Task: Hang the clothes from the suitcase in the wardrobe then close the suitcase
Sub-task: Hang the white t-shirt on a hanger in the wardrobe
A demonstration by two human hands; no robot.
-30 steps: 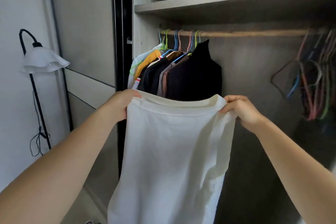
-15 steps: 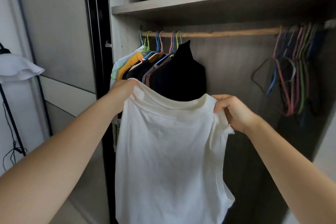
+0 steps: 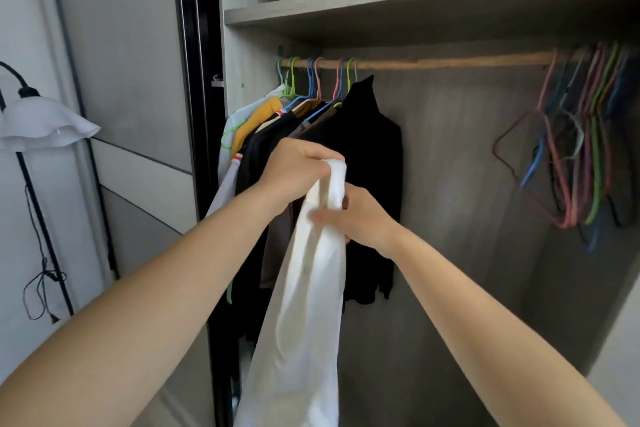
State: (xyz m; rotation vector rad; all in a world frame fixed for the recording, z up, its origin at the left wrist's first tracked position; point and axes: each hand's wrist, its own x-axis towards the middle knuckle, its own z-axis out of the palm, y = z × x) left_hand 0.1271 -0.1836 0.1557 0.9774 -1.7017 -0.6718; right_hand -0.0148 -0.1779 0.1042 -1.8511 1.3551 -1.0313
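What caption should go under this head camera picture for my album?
Left hand and right hand grip a white shirt before the wardrobe rail of hung clothes and empty hangers.

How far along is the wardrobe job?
Done: several hung garments sit at the left end of the rail. In hand: left hand and right hand both grip the bunched white garment, not on a hanger. Left: fetch one of the empty hangers and hang it; suitcase out of view, unjudgeable.

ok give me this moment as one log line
stage: white garment bunched, no hanger in it | left hand: grips its top | right hand: grips it just below | empty hangers: right end of rail
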